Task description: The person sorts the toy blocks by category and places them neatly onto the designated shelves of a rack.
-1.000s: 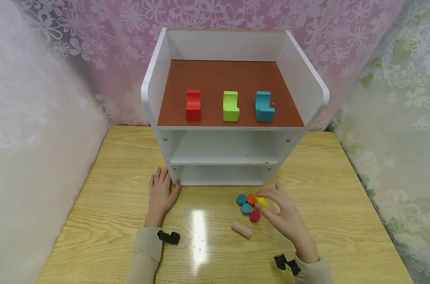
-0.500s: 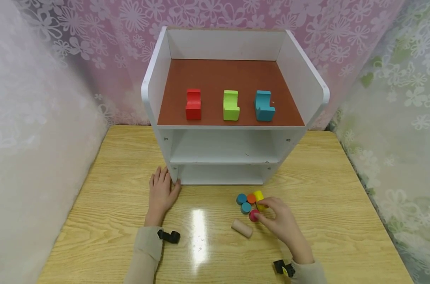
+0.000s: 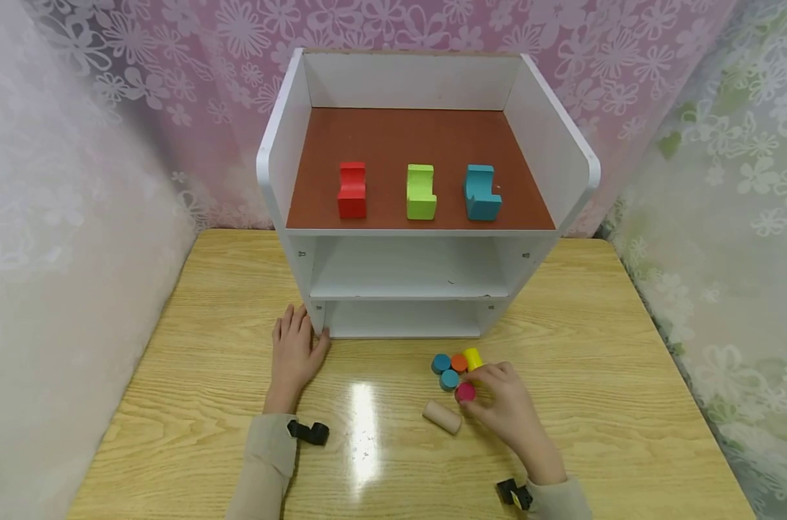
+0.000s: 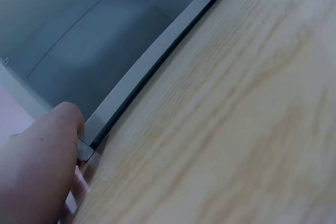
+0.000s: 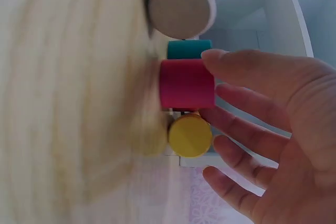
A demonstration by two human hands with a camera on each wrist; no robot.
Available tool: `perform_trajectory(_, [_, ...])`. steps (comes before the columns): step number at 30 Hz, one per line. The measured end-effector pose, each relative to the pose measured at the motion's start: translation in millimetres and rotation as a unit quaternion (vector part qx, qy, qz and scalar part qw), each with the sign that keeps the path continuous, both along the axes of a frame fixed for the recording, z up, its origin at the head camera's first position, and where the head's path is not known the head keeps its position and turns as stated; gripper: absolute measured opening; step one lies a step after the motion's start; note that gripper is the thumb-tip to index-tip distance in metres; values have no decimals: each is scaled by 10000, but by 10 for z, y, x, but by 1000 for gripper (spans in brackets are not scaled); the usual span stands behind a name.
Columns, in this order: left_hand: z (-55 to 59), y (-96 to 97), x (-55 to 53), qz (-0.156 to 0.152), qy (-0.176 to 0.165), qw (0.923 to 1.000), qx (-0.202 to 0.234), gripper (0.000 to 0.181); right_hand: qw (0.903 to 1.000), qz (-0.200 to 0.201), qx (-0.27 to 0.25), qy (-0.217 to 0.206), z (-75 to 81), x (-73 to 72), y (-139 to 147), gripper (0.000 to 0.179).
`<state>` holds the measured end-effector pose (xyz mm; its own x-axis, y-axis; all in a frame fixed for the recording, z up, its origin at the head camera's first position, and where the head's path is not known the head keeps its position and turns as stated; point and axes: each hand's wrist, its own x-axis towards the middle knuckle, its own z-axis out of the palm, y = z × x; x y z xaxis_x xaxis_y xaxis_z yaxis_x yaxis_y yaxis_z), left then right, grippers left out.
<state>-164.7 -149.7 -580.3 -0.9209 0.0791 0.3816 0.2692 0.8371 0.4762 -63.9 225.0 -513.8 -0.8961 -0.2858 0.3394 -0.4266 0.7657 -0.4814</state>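
Observation:
A short magenta cylinder [image 5: 186, 84] stands on the table, with the thumb and forefinger of my right hand [image 3: 512, 410] pinching its top end from two sides. The other fingers spread loosely behind it in the right wrist view. Close by are a yellow cylinder [image 3: 473, 359], an orange cylinder [image 3: 459, 362] and two blue cylinders [image 3: 449, 380]. My left hand [image 3: 294, 359] lies with straight fingers against the lower left side of a white shelf unit [image 3: 403, 336]; its thumb [image 4: 71, 114] touches the front corner.
A plain wooden cylinder [image 3: 442, 417] lies on its side in front of the group. On the unit's brown top [image 3: 393, 137] stand red [image 3: 352, 191], lime green [image 3: 422, 193] and blue [image 3: 481, 193] notched blocks. Patterned curtains [image 3: 393, 22] surround the wooden table [image 3: 211, 289].
My right hand has moved from the yellow cylinder towards me, down to the magenta one, and its thumb and forefinger have closed around it. My left hand has stayed put.

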Motion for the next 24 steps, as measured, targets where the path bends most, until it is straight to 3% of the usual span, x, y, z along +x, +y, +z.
perform_trajectory(6, [-3, -4, 5, 29, 35, 10000, -18, 25, 9996, 74, 88, 253, -61, 5, -10, 39])
perform_trajectory(13, [8, -6, 13, -13, 32, 10000, -18, 25, 9996, 0, 116, 253, -115, 13, -21, 37])
perform_trajectory(18, [13, -4, 14, 2, -4, 10000, -39, 26, 9997, -71, 91, 197, -105, 17, -32, 34])
perform_trajectory(24, [1, -8, 4, 2, 24, 10000, -23, 27, 9990, 43, -10, 443, -82, 9, -38, 34])
